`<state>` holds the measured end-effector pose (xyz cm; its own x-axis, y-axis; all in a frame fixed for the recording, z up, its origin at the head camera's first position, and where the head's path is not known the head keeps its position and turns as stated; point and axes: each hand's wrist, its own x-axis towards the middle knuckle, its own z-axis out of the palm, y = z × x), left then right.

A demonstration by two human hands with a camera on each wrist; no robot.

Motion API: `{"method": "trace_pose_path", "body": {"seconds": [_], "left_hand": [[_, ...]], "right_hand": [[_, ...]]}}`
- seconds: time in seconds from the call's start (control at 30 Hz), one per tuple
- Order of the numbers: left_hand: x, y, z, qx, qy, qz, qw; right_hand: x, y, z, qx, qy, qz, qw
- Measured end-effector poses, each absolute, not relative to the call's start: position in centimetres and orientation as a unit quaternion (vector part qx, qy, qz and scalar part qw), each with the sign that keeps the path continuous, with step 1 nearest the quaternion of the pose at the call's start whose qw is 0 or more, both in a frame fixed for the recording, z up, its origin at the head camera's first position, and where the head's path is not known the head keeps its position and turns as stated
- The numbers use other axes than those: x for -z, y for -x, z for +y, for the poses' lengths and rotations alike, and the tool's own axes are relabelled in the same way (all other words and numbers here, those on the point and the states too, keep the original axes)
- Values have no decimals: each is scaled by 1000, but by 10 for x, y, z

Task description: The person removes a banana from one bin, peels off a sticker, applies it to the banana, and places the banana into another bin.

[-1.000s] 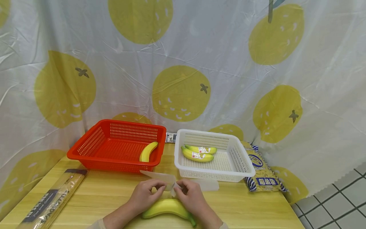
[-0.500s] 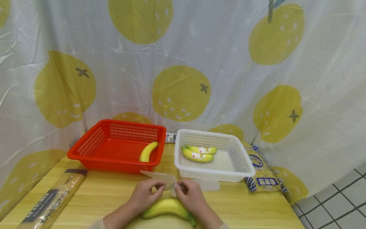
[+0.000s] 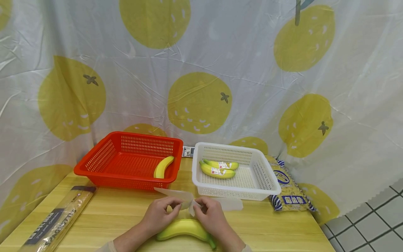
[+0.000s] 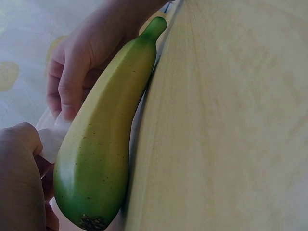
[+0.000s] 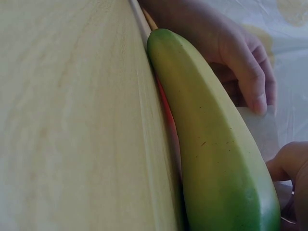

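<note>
My left hand (image 3: 162, 213) and right hand (image 3: 211, 215) meet above the table, pinching a thin, whitish, translucent strip (image 3: 177, 194) between thumbs and fingers. One end of the strip sticks out past the left fingers, the other past the right. Whether it is paper or film, I cannot tell. Just below both hands a single yellow-green banana (image 3: 184, 227) lies on the wood, its stem toward the right. Both wrist views show this banana (image 4: 103, 130) large in front, with the strip (image 5: 260, 127) partly hidden behind it.
A red basket (image 3: 126, 181) holding one banana (image 3: 163, 167) stands back left. The white basket (image 3: 236, 190) at back right contains two labelled bananas (image 3: 218, 171). A spaghetti pack (image 3: 59, 220) lies left, and a yellow noodle bag (image 3: 289, 192) sits right.
The strip's right end has slid very slightly to the right, and the fingertips have shifted a little. The bananas and baskets stay where they were.
</note>
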<state>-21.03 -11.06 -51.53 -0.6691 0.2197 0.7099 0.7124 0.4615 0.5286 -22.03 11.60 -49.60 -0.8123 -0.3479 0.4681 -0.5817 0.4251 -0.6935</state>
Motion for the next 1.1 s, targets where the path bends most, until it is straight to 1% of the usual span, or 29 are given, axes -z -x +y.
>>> {"method": "trace_pose_path", "body": {"seconds": [0.5, 1.1], "left_hand": [[516, 211, -111, 430, 289, -802, 296], [516, 211, -112, 427, 285, -804, 300]], "right_hand": [[495, 220, 117, -462, -255, -842, 114], [496, 220, 117, -461, -230, -850, 112]]}}
